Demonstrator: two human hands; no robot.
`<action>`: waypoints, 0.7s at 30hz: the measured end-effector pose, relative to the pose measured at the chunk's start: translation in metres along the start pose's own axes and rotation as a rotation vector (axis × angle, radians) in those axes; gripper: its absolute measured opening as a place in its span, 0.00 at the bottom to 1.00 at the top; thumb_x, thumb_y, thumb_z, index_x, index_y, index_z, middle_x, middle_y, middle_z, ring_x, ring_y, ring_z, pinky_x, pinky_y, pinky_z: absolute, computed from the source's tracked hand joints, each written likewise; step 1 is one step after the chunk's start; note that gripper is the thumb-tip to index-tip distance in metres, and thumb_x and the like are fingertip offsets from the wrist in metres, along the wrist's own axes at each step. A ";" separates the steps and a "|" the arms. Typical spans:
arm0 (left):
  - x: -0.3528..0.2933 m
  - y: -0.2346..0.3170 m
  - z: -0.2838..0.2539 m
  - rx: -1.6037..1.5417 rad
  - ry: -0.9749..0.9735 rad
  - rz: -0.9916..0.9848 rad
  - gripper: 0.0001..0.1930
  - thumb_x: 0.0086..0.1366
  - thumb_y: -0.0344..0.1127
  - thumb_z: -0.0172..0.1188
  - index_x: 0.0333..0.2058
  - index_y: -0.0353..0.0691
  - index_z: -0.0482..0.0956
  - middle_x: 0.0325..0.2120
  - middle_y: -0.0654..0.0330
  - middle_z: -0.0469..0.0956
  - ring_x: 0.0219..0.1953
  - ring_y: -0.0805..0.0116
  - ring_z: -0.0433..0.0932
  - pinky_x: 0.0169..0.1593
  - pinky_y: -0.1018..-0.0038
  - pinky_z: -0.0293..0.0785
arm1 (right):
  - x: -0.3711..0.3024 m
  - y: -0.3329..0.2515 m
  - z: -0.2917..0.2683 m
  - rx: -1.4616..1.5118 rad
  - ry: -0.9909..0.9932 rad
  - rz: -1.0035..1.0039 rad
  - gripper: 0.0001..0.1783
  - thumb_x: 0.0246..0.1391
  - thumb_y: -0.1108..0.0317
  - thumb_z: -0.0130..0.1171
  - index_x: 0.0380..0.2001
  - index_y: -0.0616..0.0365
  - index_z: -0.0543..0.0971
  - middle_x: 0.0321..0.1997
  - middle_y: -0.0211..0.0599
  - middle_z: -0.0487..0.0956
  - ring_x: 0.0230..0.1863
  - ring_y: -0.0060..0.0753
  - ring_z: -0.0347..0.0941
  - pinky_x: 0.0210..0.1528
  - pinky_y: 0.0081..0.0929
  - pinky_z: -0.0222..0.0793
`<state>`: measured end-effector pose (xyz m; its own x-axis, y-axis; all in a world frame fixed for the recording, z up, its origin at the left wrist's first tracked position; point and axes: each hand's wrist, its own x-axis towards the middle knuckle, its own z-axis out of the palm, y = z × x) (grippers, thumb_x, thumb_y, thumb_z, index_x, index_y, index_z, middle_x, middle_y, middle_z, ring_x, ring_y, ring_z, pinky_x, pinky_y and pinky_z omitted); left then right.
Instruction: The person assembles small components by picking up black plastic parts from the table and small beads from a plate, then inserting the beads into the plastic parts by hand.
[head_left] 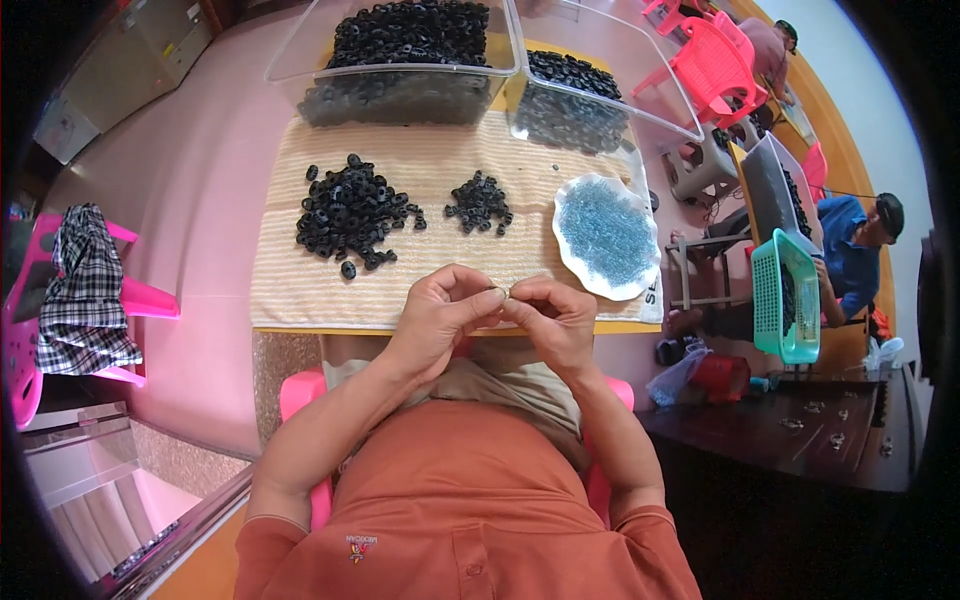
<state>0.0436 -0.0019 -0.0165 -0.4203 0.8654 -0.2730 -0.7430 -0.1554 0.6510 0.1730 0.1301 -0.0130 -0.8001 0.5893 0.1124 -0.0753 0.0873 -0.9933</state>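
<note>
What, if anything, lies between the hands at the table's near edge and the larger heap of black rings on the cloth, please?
Nothing visible does. The left hand and right hand meet over a small piece at the near edge of the striped cloth, and only bare cloth lies between them and the larger heap of black rings.

Small table (300,328) covered by beige striped towel (300,270). On towel: large pile of black rings (352,212), smaller black pile (480,203), white dish (570,255) of blue beads, two clear bins (400,85) of black rings at far edge.
</note>
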 end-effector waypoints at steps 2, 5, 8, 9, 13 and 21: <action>0.000 0.001 0.000 0.003 0.000 0.008 0.07 0.64 0.26 0.67 0.39 0.38 0.78 0.34 0.60 0.82 0.36 0.71 0.82 0.42 0.75 0.82 | 0.003 -0.002 -0.003 -0.018 -0.024 -0.009 0.04 0.53 0.79 0.68 0.33 0.66 0.84 0.34 0.34 0.83 0.36 0.21 0.78 0.39 0.20 0.74; 0.000 0.001 -0.003 0.013 -0.017 -0.015 0.08 0.63 0.26 0.67 0.39 0.38 0.78 0.34 0.59 0.82 0.36 0.70 0.83 0.42 0.74 0.82 | 0.006 -0.004 -0.007 -0.031 -0.072 -0.016 0.04 0.53 0.79 0.68 0.32 0.65 0.84 0.34 0.35 0.83 0.36 0.22 0.78 0.40 0.20 0.74; 0.000 0.001 -0.004 0.018 -0.030 -0.032 0.08 0.63 0.26 0.67 0.39 0.37 0.77 0.35 0.59 0.82 0.36 0.70 0.83 0.42 0.73 0.82 | 0.006 -0.006 -0.010 -0.005 -0.139 -0.028 0.03 0.53 0.79 0.68 0.32 0.65 0.84 0.34 0.35 0.83 0.37 0.22 0.78 0.40 0.20 0.74; 0.000 0.000 -0.004 0.007 -0.037 -0.031 0.08 0.63 0.26 0.67 0.39 0.37 0.77 0.35 0.58 0.82 0.37 0.69 0.83 0.42 0.73 0.83 | 0.006 -0.006 -0.010 0.016 -0.178 -0.041 0.03 0.53 0.80 0.67 0.32 0.65 0.84 0.35 0.36 0.83 0.37 0.22 0.78 0.40 0.20 0.74; 0.000 0.001 -0.005 -0.015 -0.036 -0.046 0.09 0.64 0.26 0.67 0.40 0.36 0.76 0.35 0.57 0.82 0.37 0.68 0.83 0.45 0.70 0.83 | 0.005 -0.004 -0.008 0.050 -0.174 -0.012 0.03 0.53 0.81 0.66 0.33 0.65 0.83 0.35 0.36 0.83 0.37 0.22 0.78 0.40 0.19 0.75; -0.002 0.008 0.000 -0.041 -0.062 -0.092 0.08 0.65 0.27 0.65 0.39 0.39 0.76 0.35 0.60 0.81 0.37 0.70 0.82 0.43 0.73 0.82 | 0.006 -0.006 -0.008 0.057 -0.167 0.022 0.07 0.52 0.81 0.68 0.35 0.67 0.82 0.36 0.37 0.81 0.39 0.25 0.77 0.42 0.21 0.75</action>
<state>0.0385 -0.0051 -0.0107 -0.3170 0.9044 -0.2856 -0.7980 -0.0916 0.5956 0.1733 0.1401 -0.0057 -0.8894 0.4483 0.0898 -0.0866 0.0277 -0.9959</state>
